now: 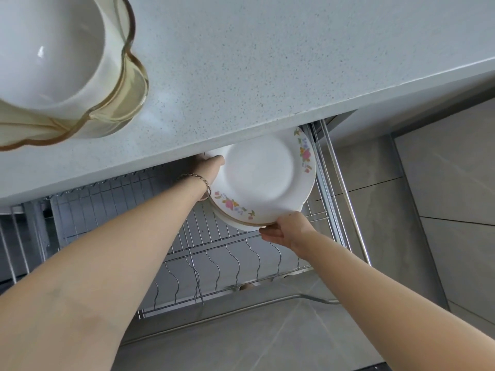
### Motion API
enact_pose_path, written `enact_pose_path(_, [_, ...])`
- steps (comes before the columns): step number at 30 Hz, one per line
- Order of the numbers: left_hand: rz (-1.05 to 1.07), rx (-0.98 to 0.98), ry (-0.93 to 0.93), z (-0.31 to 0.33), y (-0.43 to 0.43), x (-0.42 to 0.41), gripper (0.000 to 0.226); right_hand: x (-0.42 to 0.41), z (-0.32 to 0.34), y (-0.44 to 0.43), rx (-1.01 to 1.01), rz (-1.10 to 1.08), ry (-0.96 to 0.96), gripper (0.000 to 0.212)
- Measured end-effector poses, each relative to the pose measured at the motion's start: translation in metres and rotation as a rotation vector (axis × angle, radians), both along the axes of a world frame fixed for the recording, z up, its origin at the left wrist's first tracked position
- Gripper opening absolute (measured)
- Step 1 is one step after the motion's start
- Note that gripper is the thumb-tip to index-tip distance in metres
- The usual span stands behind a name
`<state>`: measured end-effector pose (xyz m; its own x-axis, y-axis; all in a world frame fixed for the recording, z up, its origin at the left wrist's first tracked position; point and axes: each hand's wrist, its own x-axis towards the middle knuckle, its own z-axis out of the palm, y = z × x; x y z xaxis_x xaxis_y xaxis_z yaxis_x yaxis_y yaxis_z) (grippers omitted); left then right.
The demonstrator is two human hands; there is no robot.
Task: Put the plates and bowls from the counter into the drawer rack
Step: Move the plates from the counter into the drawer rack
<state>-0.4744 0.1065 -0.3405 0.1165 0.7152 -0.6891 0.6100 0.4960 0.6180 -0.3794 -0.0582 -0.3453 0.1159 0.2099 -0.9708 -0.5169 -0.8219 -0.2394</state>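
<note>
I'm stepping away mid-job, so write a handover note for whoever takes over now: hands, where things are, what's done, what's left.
Left hand grips the plates at the far edge; right hand grips the near edge.
Plates: a stack, floral one on top, held over the right end of the rack.
Bowls: nested on the counter, untouched.
Done: plates lifted off the counter.
Left: set plates in the rack, then the bowls.

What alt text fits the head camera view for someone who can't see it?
Two hands hold a stack of floral-rimmed plates over the open wire drawer rack under the counter, the left hand gripping its far edge, the right hand its near rim. A white bowl sits inside a scalloped glass bowl on the counter, upper left.
</note>
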Motion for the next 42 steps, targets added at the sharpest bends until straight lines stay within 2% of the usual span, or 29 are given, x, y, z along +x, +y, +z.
enact_pose_path(3, [-0.065,0.005,0.061,0.007,-0.008,-0.006,0.061,0.007,0.008,-0.003,-0.024,0.115,-0.021,0.030])
enact_pose_path(5, [-0.116,-0.030,0.186,0.020,-0.020,-0.010,0.066,0.014,0.016,-0.008,-0.053,0.319,-0.115,0.021])
enact_pose_path(7, [-0.266,-0.065,0.362,0.037,-0.031,-0.016,0.063,0.024,0.034,-0.015,-0.043,0.587,-0.246,0.016])
enact_pose_path(8, [-0.344,-0.071,0.415,0.048,-0.035,-0.017,0.056,0.029,0.048,-0.018,-0.027,0.677,-0.278,0.021])
enact_pose_path(11, [-0.577,-0.134,0.422,0.093,-0.049,-0.011,0.031,0.053,0.095,-0.022,0.007,0.803,-0.290,0.037])
enact_pose_path(14, [-0.693,-0.118,0.369,0.140,-0.063,0.010,0.024,0.086,0.147,-0.020,0.049,0.861,-0.368,0.037])
enact_pose_path(18, [-0.625,-0.041,0.225,0.188,-0.073,0.060,0.016,0.143,0.205,-0.022,0.092,0.898,-0.437,0.040])
enact_pose_path(20, [-0.604,0.019,0.186,0.210,-0.078,0.092,0.020,0.176,0.230,-0.023,0.132,0.936,-0.492,0.039])
enact_pose_path(25, [-0.497,0.186,0.180,0.268,-0.095,0.186,0.016,0.272,0.281,-0.026,0.260,0.996,-0.674,0.037])
enact_pose_path(29, [-0.285,0.214,0.099,0.304,-0.112,0.250,0.021,0.349,0.321,-0.029,0.330,1.108,-0.776,0.038])
enact_pose_path(32, [-0.221,0.181,0.095,0.327,-0.115,0.291,0.021,0.399,0.348,-0.032,0.341,1.144,-0.811,0.037])
enact_pose_path(38, [-0.090,0.191,0.068,0.364,-0.102,0.348,0.026,0.471,0.376,-0.020,0.387,1.092,-0.904,0.034])
enact_pose_path(42, [-0.069,0.211,0.066,0.372,-0.092,0.372,0.028,0.501,0.385,-0.005,0.400,1.076,-0.891,0.034])
